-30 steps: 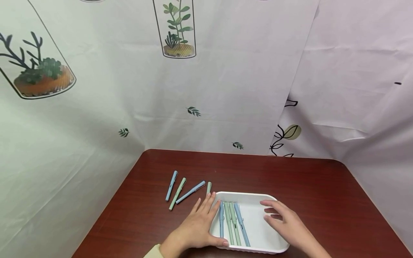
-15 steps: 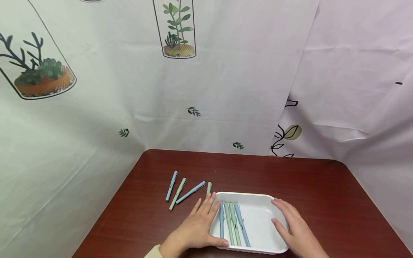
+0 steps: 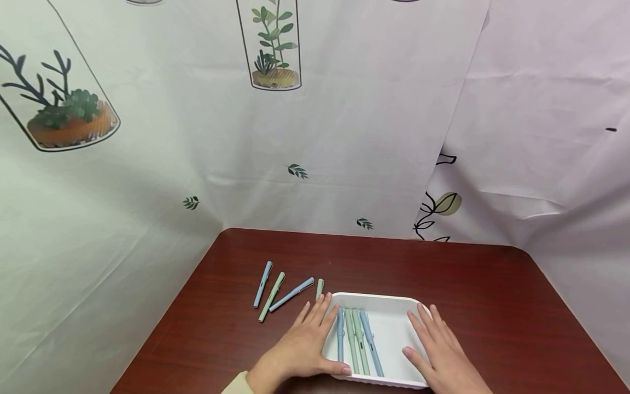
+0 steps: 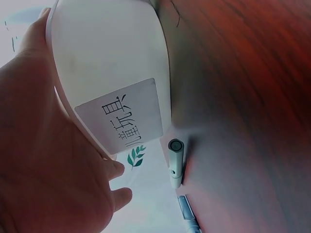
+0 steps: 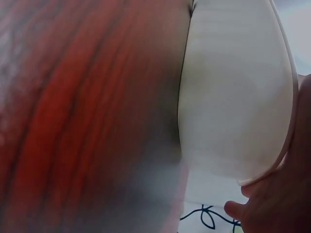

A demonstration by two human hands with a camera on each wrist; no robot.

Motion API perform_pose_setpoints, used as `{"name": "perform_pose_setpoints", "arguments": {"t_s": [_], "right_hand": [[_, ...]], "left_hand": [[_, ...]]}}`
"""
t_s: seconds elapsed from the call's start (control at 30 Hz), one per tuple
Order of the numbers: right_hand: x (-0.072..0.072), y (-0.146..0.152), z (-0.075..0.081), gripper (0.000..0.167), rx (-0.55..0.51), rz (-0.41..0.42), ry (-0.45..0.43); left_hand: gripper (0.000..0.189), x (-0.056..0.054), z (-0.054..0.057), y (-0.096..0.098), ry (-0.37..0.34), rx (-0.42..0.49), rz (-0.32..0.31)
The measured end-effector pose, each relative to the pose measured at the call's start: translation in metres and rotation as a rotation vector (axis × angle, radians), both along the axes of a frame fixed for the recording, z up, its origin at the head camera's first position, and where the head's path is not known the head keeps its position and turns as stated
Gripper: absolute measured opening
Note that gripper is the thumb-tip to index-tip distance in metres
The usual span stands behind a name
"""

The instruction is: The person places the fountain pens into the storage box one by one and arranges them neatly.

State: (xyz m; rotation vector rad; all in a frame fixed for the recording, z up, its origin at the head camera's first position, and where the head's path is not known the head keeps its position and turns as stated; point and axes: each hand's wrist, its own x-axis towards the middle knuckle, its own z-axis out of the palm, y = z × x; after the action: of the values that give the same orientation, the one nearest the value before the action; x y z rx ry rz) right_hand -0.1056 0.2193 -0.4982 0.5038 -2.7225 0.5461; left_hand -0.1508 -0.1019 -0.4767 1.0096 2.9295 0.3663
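Out swings the right hand (image 3: 442, 350) to the right end of the white tray (image 3: 394, 335), so both ends now look covered! From the left: four loose pens (image 3: 272, 297) lie on the worktop (image 3: 467, 273), one partly hidden; the left hand (image 3: 305, 342) spreads across the tray's left rim; inside, four more pens (image 3: 361, 342) run blue, green, green, blue; the right hand's splayed fingers grip nothing.

In front of you is a reddish-brown desk (image 3: 472, 268) with rounded far corners, and beyond it you face a pale, creased cloth backdrop (image 3: 369, 126). To your left it bears a printed jar of succulents (image 3: 71, 130); near the top middle, a printed jar with a leafy stem (image 3: 275, 77). Lower down you see small green sprigs (image 3: 297, 171) and, farther right, a black-outlined plant (image 3: 447, 204).
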Motion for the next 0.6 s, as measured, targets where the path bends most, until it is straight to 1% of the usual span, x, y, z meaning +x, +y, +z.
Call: {"name": "perform_pose_setpoints", "arguments": {"t_s": [0.07, 0.23, 0.37, 0.5, 0.6], "right_hand": [[0.000, 0.000, 0.000, 0.070, 0.020, 0.001, 0.010], [0.000, -0.001, 0.002, 0.072, 0.046, 0.001, -0.016], [0.000, -0.001, 0.003, 0.072, 0.060, 0.002, -0.016], [0.000, 0.000, 0.003, 0.070, 0.063, -0.006, -0.015], [0.000, 0.000, 0.004, 0.070, 0.070, -0.022, -0.016]], "left_hand": [[0.119, -0.001, 0.000, 0.001, -0.007, -0.008, 0.000], [0.119, -0.006, 0.000, 0.000, -0.020, -0.017, -0.001], [0.118, -0.010, 0.000, 0.000, -0.035, -0.010, -0.009], [0.115, -0.013, 0.001, -0.003, -0.046, 0.029, -0.010], [0.110, -0.016, 0.003, -0.011, -0.045, 0.079, 0.009]]}}
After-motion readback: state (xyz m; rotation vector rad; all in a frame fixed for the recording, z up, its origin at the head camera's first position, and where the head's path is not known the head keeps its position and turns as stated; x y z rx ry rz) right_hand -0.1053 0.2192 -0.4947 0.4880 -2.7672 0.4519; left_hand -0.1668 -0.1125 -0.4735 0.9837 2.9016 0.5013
